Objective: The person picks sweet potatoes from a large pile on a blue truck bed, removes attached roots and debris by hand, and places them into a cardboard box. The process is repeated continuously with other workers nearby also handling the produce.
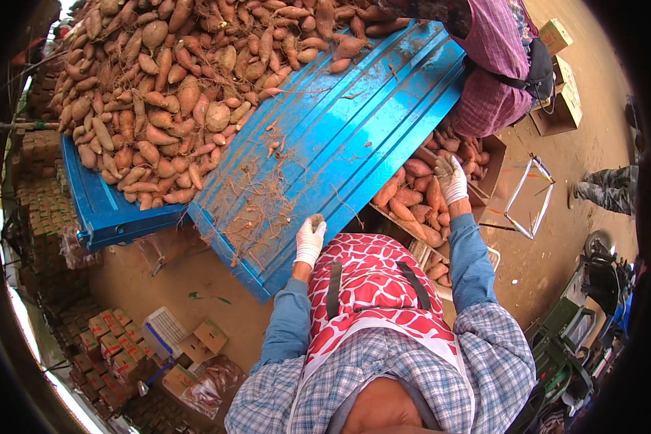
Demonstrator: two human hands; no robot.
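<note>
My left hand (310,241), in a white knit glove, is at the near edge of the blue metal tailgate panel (352,135). Something small and brown shows at its fingertips; whether that is a held piece or dirt on the glove is unclear. To the right, my gloved right hand (451,178) hovers over or touches sweet potatoes (412,198) in a cardboard box, its fingers apart and nothing seen in them. A large heap of sweet potatoes (179,97) covers the blue truck bed beyond. Loose roots and soil (255,206) litter the panel.
At the upper right, a person in a purple sleeve (496,43) leans close to the panel. Below my right arm stands a crate of sweet potatoes (439,271). A metal frame (530,198) is on the floor to the right. Stacked cartons (114,344) fill the lower left.
</note>
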